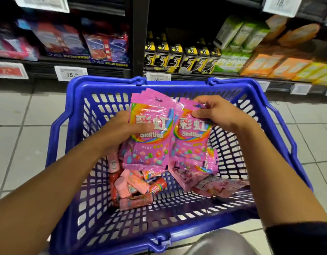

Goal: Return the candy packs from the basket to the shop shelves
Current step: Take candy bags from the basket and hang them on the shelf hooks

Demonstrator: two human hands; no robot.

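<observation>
The left hand (122,129) holds a pink Skittles pack (149,137) upright over the blue basket (280,129), its thumb laid across the front of the pack and its fingers hidden behind; more pink edges fan out behind the top of that pack, so it seems to grip a small stack, though how many I cannot tell. Just beside it, the right hand (219,113) pinches a second Skittles pack (191,138) near its top corner — thumb on the front, fingers curled over the upper edge; the two packs touch along their inner sides and hang at about the same height, both facing the camera.

Below the left hand, on the basket floor, lies a heap of small candy tubes and boxes (137,186) in pink and red, tumbled at all angles; below the right hand, flat pink pouches (214,184) lie against the basket's bottom, partly under the hanging pack.

Beyond both hands stand the shop shelves (137,52); past the left hand, purple and red packs (105,46) with a price tag (70,72) under them; past the right hand, black-and-yellow gum packs (177,57), then green boxes (239,34) and orange boxes (280,67) farther to that side. The basket rests over a pale tiled floor (21,126) — its near rim is close to the person's knee (219,243).
</observation>
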